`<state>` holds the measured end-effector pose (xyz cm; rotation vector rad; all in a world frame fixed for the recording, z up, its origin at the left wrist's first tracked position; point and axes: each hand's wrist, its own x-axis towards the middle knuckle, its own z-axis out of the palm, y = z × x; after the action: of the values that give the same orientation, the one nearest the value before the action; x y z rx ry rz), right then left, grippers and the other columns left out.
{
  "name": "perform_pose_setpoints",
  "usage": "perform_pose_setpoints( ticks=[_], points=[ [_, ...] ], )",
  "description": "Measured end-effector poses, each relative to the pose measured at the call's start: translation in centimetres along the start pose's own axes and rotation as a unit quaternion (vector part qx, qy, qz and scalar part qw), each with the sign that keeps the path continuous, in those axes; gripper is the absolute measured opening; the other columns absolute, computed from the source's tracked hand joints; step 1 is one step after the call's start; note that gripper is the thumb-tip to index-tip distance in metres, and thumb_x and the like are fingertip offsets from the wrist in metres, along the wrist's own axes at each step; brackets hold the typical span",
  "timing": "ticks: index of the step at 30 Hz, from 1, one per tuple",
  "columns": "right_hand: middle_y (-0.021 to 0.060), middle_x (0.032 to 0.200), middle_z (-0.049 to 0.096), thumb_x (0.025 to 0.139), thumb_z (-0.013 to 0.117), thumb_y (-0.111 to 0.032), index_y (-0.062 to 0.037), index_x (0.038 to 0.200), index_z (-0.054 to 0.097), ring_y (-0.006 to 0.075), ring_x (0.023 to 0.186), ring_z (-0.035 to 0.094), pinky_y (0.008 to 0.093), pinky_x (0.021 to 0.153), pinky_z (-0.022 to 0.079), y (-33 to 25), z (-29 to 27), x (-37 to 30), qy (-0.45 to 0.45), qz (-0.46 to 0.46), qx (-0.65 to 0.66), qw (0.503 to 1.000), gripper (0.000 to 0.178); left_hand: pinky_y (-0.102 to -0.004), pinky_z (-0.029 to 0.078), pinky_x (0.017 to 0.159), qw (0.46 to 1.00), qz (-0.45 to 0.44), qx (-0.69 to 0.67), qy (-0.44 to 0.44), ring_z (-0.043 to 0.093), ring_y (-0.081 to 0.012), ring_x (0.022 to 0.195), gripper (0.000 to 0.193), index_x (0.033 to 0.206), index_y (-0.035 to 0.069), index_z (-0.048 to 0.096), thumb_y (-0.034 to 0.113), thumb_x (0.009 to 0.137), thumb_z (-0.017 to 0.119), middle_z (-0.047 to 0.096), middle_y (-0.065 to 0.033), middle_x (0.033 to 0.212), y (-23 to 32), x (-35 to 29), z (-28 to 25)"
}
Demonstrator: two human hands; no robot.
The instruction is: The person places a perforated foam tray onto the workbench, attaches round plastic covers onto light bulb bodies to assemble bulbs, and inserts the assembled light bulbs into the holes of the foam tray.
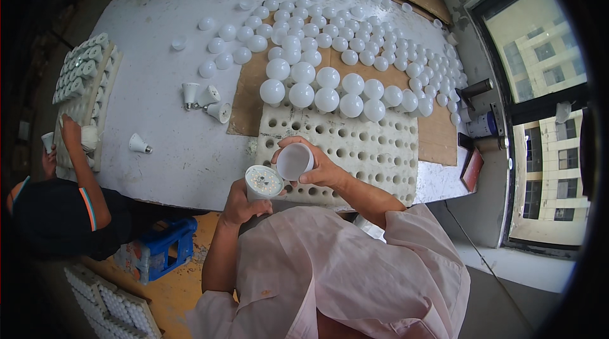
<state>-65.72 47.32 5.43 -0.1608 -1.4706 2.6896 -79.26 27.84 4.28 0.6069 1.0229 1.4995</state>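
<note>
Our left hand (236, 206) wraps round a base (263, 182) and our right hand (325, 171), half curled, holds a cover (295, 162) just beside it, near the block (330, 124), so we seem mid-assembly, and joining them calls for aligning rims.

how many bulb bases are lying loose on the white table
4. Three cluster by the cardboard: a left base, a middle base and a front base. The lone base lies nearer the co-worker. The left tray may hide others.
</note>
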Motion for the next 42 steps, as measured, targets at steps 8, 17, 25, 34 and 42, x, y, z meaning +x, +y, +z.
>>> perform_pose_setpoints(
  ticks=[8, 17, 25, 34, 42],
  points=[
    [0.0099, 0.120, 0.056, 0.064, 0.085, -0.025, -0.0100, 0.133, 0.040, 0.0191, 0.109, 0.055, 0.0340, 0.085, 0.051, -0.8, -0.2, 0.4, -0.005, -0.012, -0.099, 0.995, 0.083, -0.0235, 0.047, 0.048, 0.998, -0.031, 0.051, 0.014, 0.061, -0.0121, 0.058, 0.044, 0.107, -0.010, 0.056, 0.012, 0.072, 0.071, 0.068, -0.0186, 0.090, 1.5, 0.0, 0.2],
    [0.0165, 0.115, 0.053, 0.062, 0.084, -0.019, -0.0035, 0.132, 0.041, 0.0340, 0.109, 0.054, 0.0413, 0.093, 0.046, -2.5, 2.6, 0.5, -0.115, 0.012, -0.523, 0.844, 0.084, -0.0261, 0.051, 0.057, 0.970, -0.108, 0.216, 0.006, 0.062, -0.0116, 0.064, 0.041, 0.091, -0.005, 0.065, 0.021, 0.065, 0.083, 0.067, -0.0102, 0.080, 2.0, 0.5, 0.6],
    [0.0152, 0.112, 0.052, 0.062, 0.080, -0.007, -0.0048, 0.126, 0.045, 0.0337, 0.108, 0.052, 0.0407, 0.092, 0.047, 0.0, 2.1, -0.2, -0.137, -0.125, -0.518, 0.835, 0.072, -0.0289, 0.052, 0.058, 0.967, -0.115, 0.227, 0.032, 0.064, -0.0160, 0.060, 0.044, 0.091, -0.007, 0.066, 0.029, 0.070, 0.079, 0.067, -0.0103, 0.072, 1.3, 0.5, 1.2],
    [0.0144, 0.117, 0.050, 0.060, 0.078, -0.004, -0.0070, 0.129, 0.046, 0.0330, 0.111, 0.051, 0.0410, 0.094, 0.046, 1.1, 1.7, -0.5, -0.139, -0.145, -0.537, 0.819, 0.076, -0.0330, 0.054, 0.069, 0.944, -0.086, 0.317, 0.012, 0.069, -0.0234, 0.073, 0.047, 0.100, -0.001, 0.067, 0.038, 0.075, 0.072, 0.070, -0.0163, 0.081, 1.2, 1.0, 2.0],
    [0.0129, 0.112, 0.053, 0.059, 0.080, -0.008, -0.0049, 0.122, 0.053, 0.0305, 0.103, 0.053, 0.0399, 0.087, 0.047, 2.3, 2.0, -0.4, -0.090, -0.234, -0.490, 0.835, 0.068, -0.0309, 0.054, 0.059, 0.936, -0.127, 0.327, 0.009, 0.068, -0.0220, 0.064, 0.047, 0.096, -0.007, 0.066, 0.035, 0.076, 0.068, 0.068, -0.0181, 0.076, 1.0, 1.4, 2.3]
  ],
)
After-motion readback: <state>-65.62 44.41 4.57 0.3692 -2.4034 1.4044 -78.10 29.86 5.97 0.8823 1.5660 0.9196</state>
